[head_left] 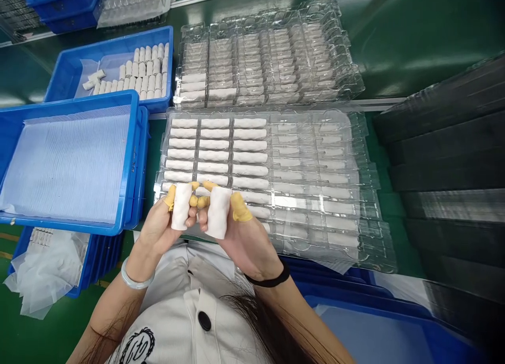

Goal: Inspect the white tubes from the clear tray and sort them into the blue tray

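Observation:
My left hand [158,232] pinches a short white roll [182,206] upright between yellow-cotted fingertips. My right hand [244,238] grips a similar white roll [218,212], with yellow finger cots on its thumb and fingers. The two rolls stand side by side, almost touching, and both hands are close together. Just beyond them lies a clear plastic blister tray [294,117] holding rows of white rolls. My hands hide its near left corner. The rolls' material cannot be told.
A blue crate [134,159] lined with a white sheet stands to the left. Behind it, a blue crate [118,43] holds white rolls. More clear trays [315,6] lie on the green bench [414,43]. Dark stacked trays [445,159] rise at the right.

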